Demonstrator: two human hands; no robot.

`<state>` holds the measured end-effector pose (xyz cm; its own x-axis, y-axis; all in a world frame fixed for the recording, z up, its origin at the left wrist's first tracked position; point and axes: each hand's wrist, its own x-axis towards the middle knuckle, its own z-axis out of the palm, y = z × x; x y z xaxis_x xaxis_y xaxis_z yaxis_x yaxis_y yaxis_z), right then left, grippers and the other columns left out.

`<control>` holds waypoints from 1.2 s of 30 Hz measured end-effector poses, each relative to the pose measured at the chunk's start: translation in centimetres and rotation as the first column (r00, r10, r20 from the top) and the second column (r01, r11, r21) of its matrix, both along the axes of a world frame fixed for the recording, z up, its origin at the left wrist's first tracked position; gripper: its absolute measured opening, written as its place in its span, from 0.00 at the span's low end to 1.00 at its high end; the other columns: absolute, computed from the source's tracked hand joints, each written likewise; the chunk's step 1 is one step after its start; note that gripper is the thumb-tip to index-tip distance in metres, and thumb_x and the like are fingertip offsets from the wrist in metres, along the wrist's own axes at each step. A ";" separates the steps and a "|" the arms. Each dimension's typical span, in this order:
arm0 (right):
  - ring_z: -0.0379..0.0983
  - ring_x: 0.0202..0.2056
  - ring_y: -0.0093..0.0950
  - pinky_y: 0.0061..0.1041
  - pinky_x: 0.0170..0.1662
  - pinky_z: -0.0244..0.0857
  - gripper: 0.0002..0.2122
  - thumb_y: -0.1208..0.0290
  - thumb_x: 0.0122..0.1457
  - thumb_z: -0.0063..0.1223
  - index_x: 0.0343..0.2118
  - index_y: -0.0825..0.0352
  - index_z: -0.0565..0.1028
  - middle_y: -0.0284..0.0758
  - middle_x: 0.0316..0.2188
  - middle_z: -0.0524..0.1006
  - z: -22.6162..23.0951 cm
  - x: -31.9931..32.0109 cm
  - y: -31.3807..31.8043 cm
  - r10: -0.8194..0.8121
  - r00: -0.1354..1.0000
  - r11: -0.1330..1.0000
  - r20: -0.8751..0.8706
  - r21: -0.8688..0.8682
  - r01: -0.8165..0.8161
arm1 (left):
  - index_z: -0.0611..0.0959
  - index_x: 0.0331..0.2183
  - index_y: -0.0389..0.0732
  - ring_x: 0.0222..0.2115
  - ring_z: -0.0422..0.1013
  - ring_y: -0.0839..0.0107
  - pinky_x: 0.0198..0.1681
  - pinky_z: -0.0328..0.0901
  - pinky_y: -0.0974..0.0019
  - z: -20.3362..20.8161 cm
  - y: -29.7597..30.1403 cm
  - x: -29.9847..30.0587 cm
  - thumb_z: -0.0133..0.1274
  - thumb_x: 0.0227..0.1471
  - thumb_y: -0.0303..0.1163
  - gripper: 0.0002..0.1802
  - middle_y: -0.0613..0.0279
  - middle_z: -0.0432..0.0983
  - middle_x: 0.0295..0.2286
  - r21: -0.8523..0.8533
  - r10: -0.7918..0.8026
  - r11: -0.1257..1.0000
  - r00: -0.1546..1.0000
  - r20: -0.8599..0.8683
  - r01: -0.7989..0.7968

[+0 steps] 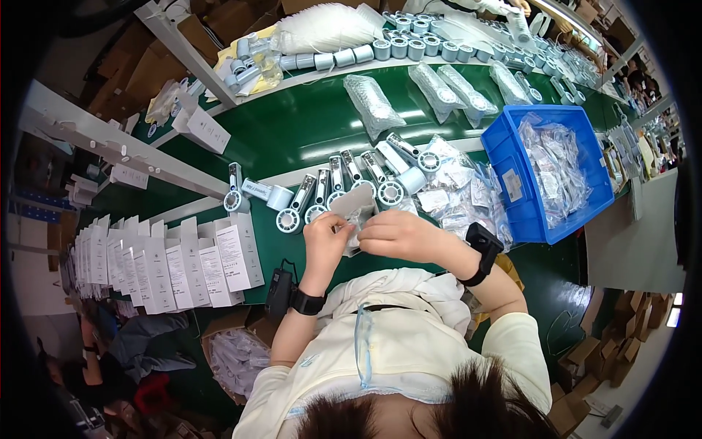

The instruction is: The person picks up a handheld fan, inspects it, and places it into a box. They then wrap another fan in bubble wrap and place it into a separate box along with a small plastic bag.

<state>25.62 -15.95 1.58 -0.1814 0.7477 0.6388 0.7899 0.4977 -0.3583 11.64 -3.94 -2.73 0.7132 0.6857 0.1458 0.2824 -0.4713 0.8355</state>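
Both hands meet over a small white carton (352, 199) with its flap raised, in front of my body. Crinkled clear plastic (360, 217) shows at the carton's mouth. My left hand (326, 235) pinches at the left side of the carton, thumb and fingertips together. From the right, my right hand (395, 235) has its fingers bent over the plastic at the opening. What lies inside the carton is hidden. Just beyond my hands lies a row of grey handheld fans (290, 219) with round grilles.
Open white cartons (238, 252) stand in a row at the left. Flat bagged parts (468, 183) lie in a heap right of the fans, beside a blue bin (545, 219) of more bags. Bubble-wrapped packs (373, 104) rest on the far green surface. A black device (279, 291) sits by my left wrist.
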 end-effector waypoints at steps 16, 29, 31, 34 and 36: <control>0.63 0.38 0.26 0.42 0.54 0.49 0.12 0.64 0.42 0.54 0.30 0.64 0.73 0.27 0.20 0.68 -3.8 -1.2 -0.3 -0.120 0.908 0.987 0.402 -0.055 0.154 | 0.78 0.20 0.33 0.14 0.62 0.73 0.18 0.55 0.73 -1.4 -0.5 -0.6 0.58 0.32 0.23 0.06 0.62 0.71 0.20 -0.120 0.116 0.987 0.987 0.111 -0.102; 0.56 0.53 0.32 0.42 0.57 0.43 0.39 0.62 0.34 0.66 0.52 0.63 0.57 0.40 0.49 0.61 -8.3 1.1 -0.5 -0.259 0.836 0.945 -0.484 -0.307 0.115 | 0.70 0.41 0.36 0.44 0.62 0.60 0.45 0.60 0.61 -2.5 8.5 -9.7 0.60 0.36 0.28 0.27 0.52 0.63 0.45 0.206 0.398 0.892 0.915 0.061 -0.402; 0.52 0.55 0.32 0.36 0.57 0.44 0.48 0.62 0.31 0.68 0.56 0.65 0.49 0.42 0.52 0.57 -10.0 0.9 -0.2 -0.366 0.698 0.779 -0.616 -0.613 -0.133 | 0.68 0.43 0.36 0.45 0.60 0.58 0.48 0.58 0.60 -3.9 12.5 -13.2 0.61 0.35 0.28 0.30 0.52 0.61 0.47 0.443 0.529 0.767 0.848 -0.028 -0.464; 0.54 0.54 0.31 0.32 0.56 0.48 0.49 0.64 0.31 0.68 0.56 0.67 0.47 0.41 0.52 0.58 -7.2 1.7 2.7 -0.325 0.751 0.765 -0.575 -0.627 -0.150 | 0.65 0.46 0.37 0.47 0.57 0.52 0.49 0.54 0.57 -6.6 16.1 -16.3 0.64 0.30 0.34 0.39 0.50 0.58 0.48 0.602 0.633 0.711 0.705 -0.321 -0.364; 0.54 0.54 0.31 0.30 0.55 0.49 0.50 0.65 0.31 0.68 0.57 0.68 0.47 0.41 0.52 0.58 -4.7 3.0 5.1 -0.321 0.771 0.759 -0.550 -0.637 -0.138 | 0.63 0.48 0.37 0.47 0.55 0.51 0.49 0.53 0.56 -7.9 17.4 -16.9 0.65 0.28 0.37 0.44 0.50 0.59 0.47 0.448 0.510 0.848 0.663 -0.548 -0.283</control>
